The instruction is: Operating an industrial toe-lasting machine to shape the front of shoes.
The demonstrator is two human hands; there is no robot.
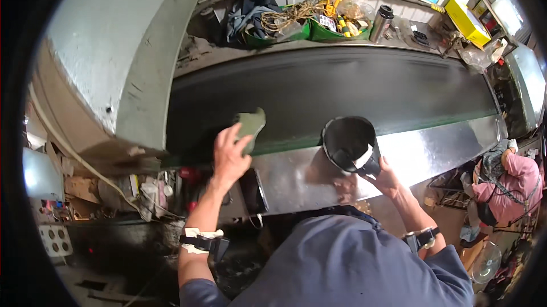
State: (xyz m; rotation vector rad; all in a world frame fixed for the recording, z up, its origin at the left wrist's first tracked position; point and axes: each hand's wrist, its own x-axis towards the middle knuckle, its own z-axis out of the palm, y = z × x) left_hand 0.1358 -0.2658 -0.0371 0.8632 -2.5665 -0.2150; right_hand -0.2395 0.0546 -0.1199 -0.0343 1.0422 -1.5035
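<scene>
My left hand (231,157) reaches over the near edge of a dark belt (410,87), its fingers closed on a thin olive-green piece (252,123) with a curved outline. What the piece is made of, I cannot tell. By its lower right side, my right hand (386,178) grips a black, round, open-topped container (333,156), tilted so that its inside faces up. Something white and some dark pieces show inside it. The container is over the shiny metal ledge (439,156) that runs along the belt's near side.
A large grey machine housing (114,39) rises at the left. Behind the belt, a shelf bears green bins (285,34) with rope and tools, a steel tumbler (382,23) and a yellow box (467,22). A person in pink (515,184) sits at the right.
</scene>
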